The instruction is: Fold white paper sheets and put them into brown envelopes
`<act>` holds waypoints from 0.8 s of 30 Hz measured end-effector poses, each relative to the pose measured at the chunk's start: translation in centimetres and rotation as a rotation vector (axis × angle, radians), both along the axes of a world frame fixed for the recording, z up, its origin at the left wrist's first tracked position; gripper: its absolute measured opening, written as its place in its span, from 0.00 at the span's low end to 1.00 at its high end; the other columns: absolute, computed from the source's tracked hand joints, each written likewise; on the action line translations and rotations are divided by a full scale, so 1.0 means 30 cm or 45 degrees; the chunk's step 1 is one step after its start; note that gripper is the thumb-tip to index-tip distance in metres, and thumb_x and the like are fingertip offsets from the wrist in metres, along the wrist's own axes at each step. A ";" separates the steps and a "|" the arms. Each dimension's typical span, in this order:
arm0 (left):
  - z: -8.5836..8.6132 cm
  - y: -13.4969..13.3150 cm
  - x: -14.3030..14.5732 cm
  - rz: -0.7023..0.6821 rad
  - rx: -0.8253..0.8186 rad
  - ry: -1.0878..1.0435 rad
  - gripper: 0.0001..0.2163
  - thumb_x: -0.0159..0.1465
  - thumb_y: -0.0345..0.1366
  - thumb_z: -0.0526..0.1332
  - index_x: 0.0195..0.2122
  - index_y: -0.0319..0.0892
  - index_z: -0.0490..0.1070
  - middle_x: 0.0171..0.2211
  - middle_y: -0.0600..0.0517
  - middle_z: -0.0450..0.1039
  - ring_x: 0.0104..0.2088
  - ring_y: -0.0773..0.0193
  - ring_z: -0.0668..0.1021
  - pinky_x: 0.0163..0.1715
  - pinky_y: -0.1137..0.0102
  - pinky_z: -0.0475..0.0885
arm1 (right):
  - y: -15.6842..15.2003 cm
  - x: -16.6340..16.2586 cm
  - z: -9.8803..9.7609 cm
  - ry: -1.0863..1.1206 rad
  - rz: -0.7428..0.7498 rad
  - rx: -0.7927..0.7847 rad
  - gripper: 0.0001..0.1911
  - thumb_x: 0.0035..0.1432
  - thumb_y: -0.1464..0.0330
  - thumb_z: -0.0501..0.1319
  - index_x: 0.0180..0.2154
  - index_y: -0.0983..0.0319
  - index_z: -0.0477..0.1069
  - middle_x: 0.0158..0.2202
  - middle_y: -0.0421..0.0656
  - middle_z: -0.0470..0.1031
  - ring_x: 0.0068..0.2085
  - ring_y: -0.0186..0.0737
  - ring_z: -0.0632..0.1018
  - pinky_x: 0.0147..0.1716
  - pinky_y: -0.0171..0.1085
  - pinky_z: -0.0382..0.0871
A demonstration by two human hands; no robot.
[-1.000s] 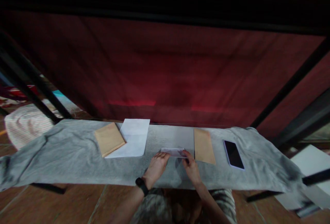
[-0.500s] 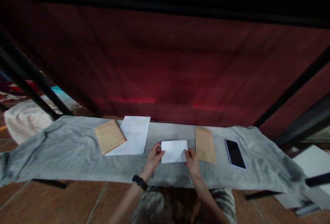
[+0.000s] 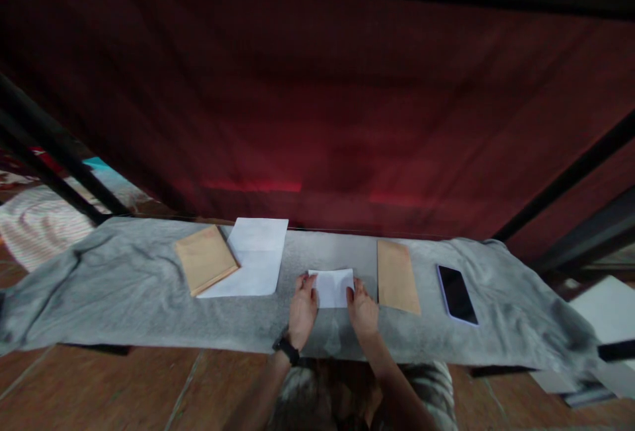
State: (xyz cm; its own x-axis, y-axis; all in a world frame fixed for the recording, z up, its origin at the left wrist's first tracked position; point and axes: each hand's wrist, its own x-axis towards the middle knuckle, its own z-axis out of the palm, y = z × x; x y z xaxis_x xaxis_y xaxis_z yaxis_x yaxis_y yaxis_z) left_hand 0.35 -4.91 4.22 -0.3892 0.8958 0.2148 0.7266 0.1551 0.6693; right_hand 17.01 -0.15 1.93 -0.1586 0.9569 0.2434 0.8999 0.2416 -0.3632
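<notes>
A small folded sheet of white paper (image 3: 332, 289) is held low over the middle of the grey cloth. My left hand (image 3: 303, 310), with a dark watch on its wrist, is closed on the paper's left edge. On the opposite edge, my right hand (image 3: 363, 311) grips it with the thumb on top. The paper bends a little between them. To the right of my right hand lies a flat brown envelope (image 3: 398, 277). A larger white sheet (image 3: 260, 256) is to the left, partly under a stack of brown envelopes (image 3: 206, 260).
A phone (image 3: 457, 294) with a dark screen and pale purple edge lies at the right. Grey cloth (image 3: 133, 285) covers the narrow bench. Behind it hangs a dark red curtain (image 3: 337, 120), with black metal bars (image 3: 560, 183) at both sides.
My hands have come closer together, and the paper between them now looks narrower and bowed. My left wrist has turned more upright. The view has shifted slightly.
</notes>
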 end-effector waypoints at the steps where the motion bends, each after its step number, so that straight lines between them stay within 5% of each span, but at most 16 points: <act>1: 0.000 -0.004 0.006 0.005 -0.041 0.068 0.22 0.64 0.23 0.49 0.57 0.40 0.69 0.59 0.42 0.66 0.53 0.59 0.76 0.56 0.63 0.72 | 0.000 -0.003 -0.003 -0.011 0.002 0.003 0.20 0.71 0.66 0.44 0.57 0.66 0.66 0.45 0.55 0.80 0.37 0.44 0.83 0.33 0.36 0.71; 7: 0.002 -0.005 0.058 -0.027 -0.183 0.531 0.21 0.67 0.27 0.49 0.60 0.41 0.67 0.63 0.40 0.64 0.62 0.49 0.68 0.60 0.53 0.66 | -0.004 -0.016 -0.019 -0.067 0.016 -0.011 0.21 0.72 0.66 0.42 0.58 0.63 0.64 0.46 0.55 0.78 0.38 0.45 0.82 0.32 0.37 0.72; 14: -0.069 0.026 0.134 -0.213 -0.186 0.596 0.25 0.70 0.40 0.49 0.68 0.41 0.56 0.71 0.42 0.51 0.70 0.49 0.55 0.66 0.48 0.54 | -0.008 -0.002 -0.014 -0.060 0.018 -0.048 0.20 0.71 0.65 0.44 0.55 0.61 0.68 0.45 0.50 0.76 0.39 0.44 0.80 0.33 0.37 0.70; 18: -0.098 0.027 0.129 -0.205 -0.186 0.608 0.26 0.70 0.39 0.49 0.69 0.42 0.53 0.71 0.42 0.50 0.70 0.49 0.54 0.66 0.47 0.54 | -0.008 -0.013 0.008 -0.006 0.061 0.037 0.20 0.70 0.66 0.46 0.56 0.63 0.69 0.52 0.53 0.74 0.50 0.48 0.76 0.46 0.43 0.70; 24: -0.111 0.021 0.116 -0.291 -0.222 0.667 0.28 0.67 0.30 0.46 0.69 0.38 0.51 0.71 0.41 0.51 0.70 0.51 0.54 0.67 0.49 0.53 | -0.021 -0.080 0.009 -0.014 0.462 0.102 0.24 0.71 0.67 0.43 0.64 0.61 0.63 0.64 0.48 0.66 0.65 0.43 0.64 0.64 0.47 0.56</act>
State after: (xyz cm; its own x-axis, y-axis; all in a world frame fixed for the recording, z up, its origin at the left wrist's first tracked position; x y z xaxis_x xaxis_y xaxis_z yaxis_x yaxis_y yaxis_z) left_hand 3.83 -4.27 0.88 -0.0643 0.9837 0.1681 0.9810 0.0314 0.1916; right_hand 14.61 -0.77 2.19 -0.4873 0.8157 0.3117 0.7540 0.5731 -0.3209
